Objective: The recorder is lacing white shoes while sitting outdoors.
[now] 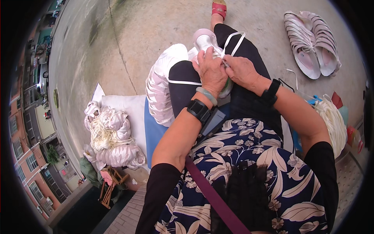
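A pale pink and white shoe (pixel 204 38) lies across my lap between my thighs, its toe pointing away from me. My left hand (pixel 210 71) rests over its lacing area, fingers bent and gripping it. Close beside it, my right hand (pixel 242 71) has thumb and index finger pinched together on a white shoelace (pixel 238 46), which loops up above the shoe. Another length of white lace crosses my left thigh. The exact spot where my fingertips meet is partly hidden.
A row of nested pale pink shoe uppers (pixel 159 97) leans against my left leg. More uppers with a tangle of cream laces (pixel 107 130) lie at left. Flat uppers (pixel 313 45) sit on the concrete at far right. A bundle of white laces (pixel 332 123) hangs by my right elbow.
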Demonstrator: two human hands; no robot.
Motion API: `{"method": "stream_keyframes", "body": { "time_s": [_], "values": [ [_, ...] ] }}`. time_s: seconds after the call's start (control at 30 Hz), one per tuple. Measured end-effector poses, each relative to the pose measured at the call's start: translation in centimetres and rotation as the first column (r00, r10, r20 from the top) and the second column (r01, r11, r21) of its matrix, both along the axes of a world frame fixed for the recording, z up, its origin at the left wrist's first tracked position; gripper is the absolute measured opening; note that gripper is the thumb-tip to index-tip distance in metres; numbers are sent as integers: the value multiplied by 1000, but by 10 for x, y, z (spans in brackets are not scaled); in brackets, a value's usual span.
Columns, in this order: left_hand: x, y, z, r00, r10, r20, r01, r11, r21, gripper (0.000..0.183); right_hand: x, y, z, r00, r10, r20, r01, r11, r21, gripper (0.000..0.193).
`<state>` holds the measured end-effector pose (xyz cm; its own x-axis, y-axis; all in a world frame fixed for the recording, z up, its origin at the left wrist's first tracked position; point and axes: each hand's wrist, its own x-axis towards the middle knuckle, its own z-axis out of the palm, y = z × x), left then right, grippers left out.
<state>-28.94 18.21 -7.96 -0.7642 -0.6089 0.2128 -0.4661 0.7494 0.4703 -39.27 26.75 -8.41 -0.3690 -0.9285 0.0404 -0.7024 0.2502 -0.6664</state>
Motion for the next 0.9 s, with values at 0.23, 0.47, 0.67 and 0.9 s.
{"method": "stream_keyframes", "body": {
  "time_s": [0.23, 0.47, 0.67, 0.9],
  "values": [
    [40, -15, 41, 986, -138, 91, 140, 990, -6, 8, 4, 7, -3, 1000, 8, 19, -8, 1000, 27, 19],
    [211, -91, 62, 897, 335, 288, -255, 925, -281, 3, 2, 12, 8, 999, 33, 43, -37, 996, 86, 22],
    [283, -98, 49, 802, 383, 458, -357, 923, -146, 8, 8, 16, 14, 998, 52, 48, -56, 994, 91, 25],
    [154, -61, 59, 991, 51, 120, -32, 988, -153, 18, -9, 4, -11, 878, -297, 374, 268, 955, 129, 30]
  ]
}}
